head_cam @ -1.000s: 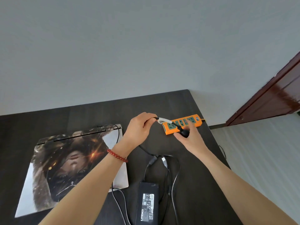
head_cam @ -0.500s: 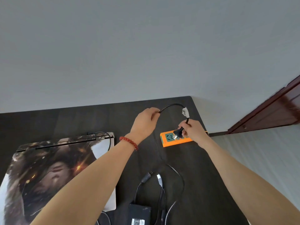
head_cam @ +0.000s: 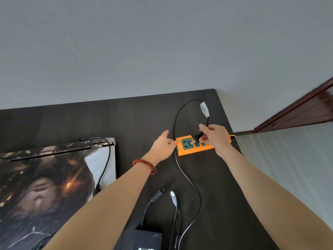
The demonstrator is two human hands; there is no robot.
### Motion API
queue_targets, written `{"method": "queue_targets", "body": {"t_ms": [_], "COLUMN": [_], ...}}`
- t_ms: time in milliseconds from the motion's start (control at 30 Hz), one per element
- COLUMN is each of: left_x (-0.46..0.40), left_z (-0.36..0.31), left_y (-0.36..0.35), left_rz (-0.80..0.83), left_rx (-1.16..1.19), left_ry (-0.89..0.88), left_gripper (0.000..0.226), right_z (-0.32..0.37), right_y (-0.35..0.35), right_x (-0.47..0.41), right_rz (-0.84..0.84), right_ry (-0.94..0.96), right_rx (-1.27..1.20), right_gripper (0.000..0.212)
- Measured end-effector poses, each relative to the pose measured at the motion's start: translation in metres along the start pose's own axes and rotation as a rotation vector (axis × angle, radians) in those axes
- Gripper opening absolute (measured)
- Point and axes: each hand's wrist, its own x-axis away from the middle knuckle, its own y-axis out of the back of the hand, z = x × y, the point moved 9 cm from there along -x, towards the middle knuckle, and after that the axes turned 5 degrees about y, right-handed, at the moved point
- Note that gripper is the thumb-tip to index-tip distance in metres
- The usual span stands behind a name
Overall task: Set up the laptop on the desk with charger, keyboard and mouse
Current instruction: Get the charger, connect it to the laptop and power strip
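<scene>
While right hand [head_cam: 214, 137] pinches black three-pin plug [head_cam: 197, 137] over orange plastic power strip [head_cam: 187, 150] at desk's far right corner | left hand [head_cam: 163, 147] spread, touching strip's end | black cable [head_cam: 187, 179] loops between | closed art-covered laptop [head_cam: 54, 181] left.

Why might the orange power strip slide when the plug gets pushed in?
The orange power strip looks like a small plastic box, probably light. It lies loose on the smooth dark desk, so a sideways push could likely scoot it. The left hand sits at its end, seemingly to steady it while the right hand brings the plug.

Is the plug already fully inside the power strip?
No. The right hand holds the plug tilted above the power strip, and its metal prongs still show.
</scene>
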Motion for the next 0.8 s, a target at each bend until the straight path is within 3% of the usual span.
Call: {"method": "queue_targets", "body": {"t_ms": [133, 233, 300, 367, 500, 800], "left_x": [-0.004, -0.005, -0.004, -0.004, -0.002, 0.004], "left_z": [0.017, 0.025, 0.03, 0.036, 0.044, 0.048], "left_y": [-0.021, -0.019, -0.01, -0.002, 0.01, 0.027], "left_rz": [0.101, 0.017, -0.057, -0.097, -0.132, -0.206], "left_rx": [0.019, 0.053, 0.077, 0.087, 0.087, 0.089], "left_ry": [0.092, 0.096, 0.099, 0.101, 0.091, 0.043], "left_gripper": [0.06, 0.043, 0.033, 0.029, 0.028, 0.031], "right_z": [0.007, 0.016, 0.024, 0.029, 0.034, 0.052], "right_y": [-0.005, -0.008, -0.011, -0.018, -0.035, -0.036], "right_x": [0.001, 0.002, 0.005, 0.008, 0.017, 0.032], "right_rz": [0.009, 0.014, 0.044, 0.119, 0.273, 0.163], "right_ry": [0.047, 0.104, 0.146, 0.159, 0.154, 0.397], "right_rx": [0.029, 0.116, 0.165, 0.147, 0.205, 0.558], "right_gripper": [0.029, 0.032, 0.022, 0.01, 0.008, 0.008]}}
